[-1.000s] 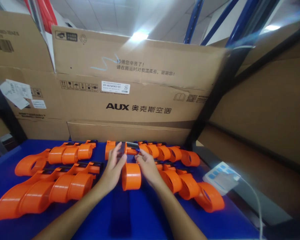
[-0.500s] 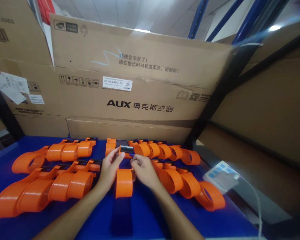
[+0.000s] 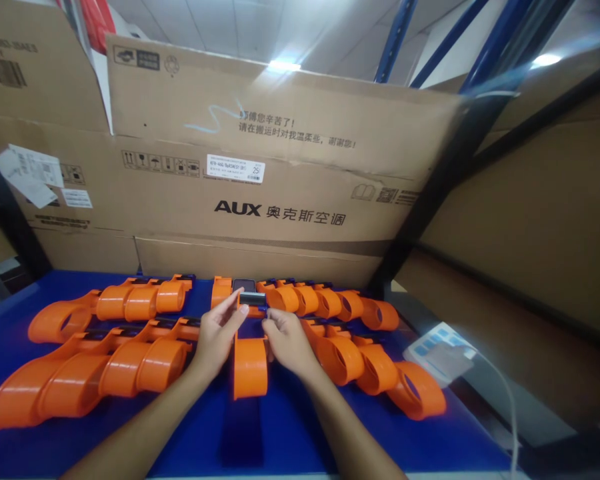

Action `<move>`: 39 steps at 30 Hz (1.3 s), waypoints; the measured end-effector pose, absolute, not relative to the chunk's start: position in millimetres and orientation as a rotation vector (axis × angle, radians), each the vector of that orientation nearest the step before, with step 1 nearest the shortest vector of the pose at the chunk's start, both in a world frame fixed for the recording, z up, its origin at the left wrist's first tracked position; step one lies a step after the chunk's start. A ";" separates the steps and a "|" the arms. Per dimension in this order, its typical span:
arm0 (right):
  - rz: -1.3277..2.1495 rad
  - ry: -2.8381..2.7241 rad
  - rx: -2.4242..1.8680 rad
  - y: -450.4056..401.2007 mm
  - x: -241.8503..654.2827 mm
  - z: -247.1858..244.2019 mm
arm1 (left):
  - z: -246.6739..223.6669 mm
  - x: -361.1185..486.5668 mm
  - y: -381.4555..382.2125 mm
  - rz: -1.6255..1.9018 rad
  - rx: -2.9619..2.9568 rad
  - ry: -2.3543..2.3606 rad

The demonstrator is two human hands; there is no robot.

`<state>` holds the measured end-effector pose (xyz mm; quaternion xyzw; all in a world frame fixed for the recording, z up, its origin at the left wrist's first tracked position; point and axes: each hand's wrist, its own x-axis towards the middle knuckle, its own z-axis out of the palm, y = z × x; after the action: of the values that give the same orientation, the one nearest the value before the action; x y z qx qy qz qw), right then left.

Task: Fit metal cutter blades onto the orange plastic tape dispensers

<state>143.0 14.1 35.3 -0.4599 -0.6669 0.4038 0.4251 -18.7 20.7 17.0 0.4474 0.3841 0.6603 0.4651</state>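
So the left hand (image 3: 219, 331) is pinching the orange tape dispenser (image 3: 251, 369) narrowly by its upper end, and that dispenser is sitting in front of the AUX carton (image 3: 300, 177), below the logo (image 3: 237, 209). The right hand (image 3: 286, 340) is curling small beside its blue tab (image 3: 263, 309) (can't tell if it's really gripping). Other orange dispensers (image 3: 123, 367) are lying in rows in front of the carton, toward both ends. My worry: if the thumb's slipping under sideways pressure, the toothed strip (image 3: 253, 295) could be nicking fingertips, or the dispenser twisting loose.
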 end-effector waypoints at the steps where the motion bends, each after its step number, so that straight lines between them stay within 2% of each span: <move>1: 1.001 -1.680 -1.152 14.6 142.8 34.7 | 18.8 -18.2 19.2 1.621 1.094 0.932; 5: 0.931 -1.751 -1.160 18.1 142.1 32.5 | 26.2 -16.3 10.4 1.584 1.042 0.822; 10: 0.555 -2.001 -1.244 20.1 152.3 38.9 | 30.3 -19.0 0.8 1.613 0.931 0.841; 16: 0.375 -2.112 -1.415 12.0 178.4 48.1 | 34.2 -19.7 -3.7 1.577 0.782 0.827; 26: 0.397 -2.326 -1.518 -6.5 183.7 34.9 | 34.0 -20.7 -2.2 1.588 0.833 0.904; 30: 0.555 -2.431 -1.652 -10.4 181.9 43.5 | 33.2 -19.7 -0.6 1.596 0.870 0.888; 32: 0.515 -2.426 -1.698 -10.3 180.0 52.5 | 31.4 -19.7 0.5 1.591 0.901 0.884; 35: 0.402 -2.311 -1.600 -7.2 176.2 65.8 | 29.3 -19.3 0.8 1.588 0.937 0.892; 39: 0.424 -2.114 -1.320 -3.1 169.1 71.7 | 29.4 -16.2 0.4 1.571 0.906 0.848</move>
<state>169.1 -3.1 71.7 -0.4977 -0.7972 0.1599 0.3021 -16.2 0.4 29.4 0.3809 0.3566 0.6608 0.5395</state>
